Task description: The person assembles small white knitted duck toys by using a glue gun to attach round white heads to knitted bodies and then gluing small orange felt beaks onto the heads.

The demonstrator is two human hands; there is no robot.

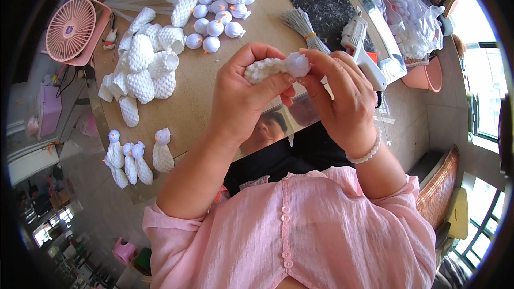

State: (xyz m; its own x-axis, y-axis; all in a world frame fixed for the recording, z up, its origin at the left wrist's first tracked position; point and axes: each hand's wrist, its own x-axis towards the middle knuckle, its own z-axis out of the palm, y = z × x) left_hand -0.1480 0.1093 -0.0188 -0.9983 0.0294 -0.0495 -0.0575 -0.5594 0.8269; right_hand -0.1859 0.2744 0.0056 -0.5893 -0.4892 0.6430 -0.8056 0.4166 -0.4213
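Observation:
Above the table's front edge, my left hand (237,96) grips a small white crocheted body (263,70). At its right end sits a white fabric-wrapped ball head (297,64), with gathered cloth showing. My right hand (347,92) pinches the head's right side between thumb and fingers. Whether the head is fixed to the body cannot be seen. A pile of hollow white crocheted bodies (140,54) lies left of my hands. Beyond them is a cluster of fabric-wrapped balls (215,28) with orange noses. Several assembled figures (136,160) lie at the table's left front corner.
On the right, a white hot glue gun (363,54) rests by a dark mat (321,12) and a bundle of wire stems (303,28). A pink fan (72,30) stands at the left edge. Plastic bags (413,20) and a pink bin (427,74) are beyond the right edge.

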